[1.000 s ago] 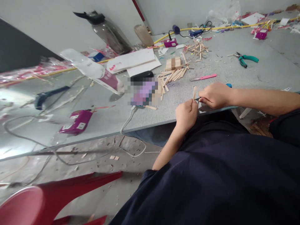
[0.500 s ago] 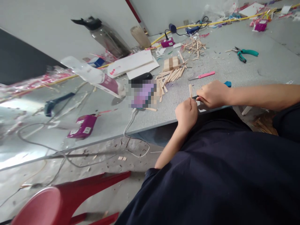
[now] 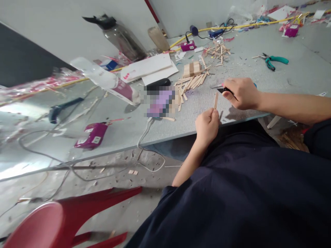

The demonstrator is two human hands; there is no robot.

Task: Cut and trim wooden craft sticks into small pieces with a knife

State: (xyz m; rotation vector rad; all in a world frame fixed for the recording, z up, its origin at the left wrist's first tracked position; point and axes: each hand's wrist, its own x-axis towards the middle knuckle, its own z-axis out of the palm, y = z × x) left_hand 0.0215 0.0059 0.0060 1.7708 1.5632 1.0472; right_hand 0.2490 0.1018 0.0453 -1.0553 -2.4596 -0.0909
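My left hand (image 3: 207, 124) is closed around the lower end of a wooden stick (image 3: 215, 100), which points up from the fist near the table's front edge. My right hand (image 3: 240, 93) grips a utility knife (image 3: 221, 90) with a dark blade; its tip points left, just above the stick and apart from it. Most of the knife's handle is hidden in the fist. Behind the right hand, a pink-handled tool (image 3: 216, 86) lies partly covered. Loose wooden sticks (image 3: 192, 83) and a banded bundle of sticks (image 3: 191, 69) lie to the left.
Teal pliers (image 3: 276, 61) rest at the back right. A phone-like object (image 3: 160, 103), blurred out, has a white cable hanging over the table edge (image 3: 165, 140). Farther left are a plastic bottle (image 3: 108, 82) and a purple box (image 3: 91, 135). A red chair (image 3: 38, 224) stands below.
My right hand has lifted up and away from my left hand with the knife, uncovering the blade. The stick in my left hand now tilts slightly right. The view has shifted a little.
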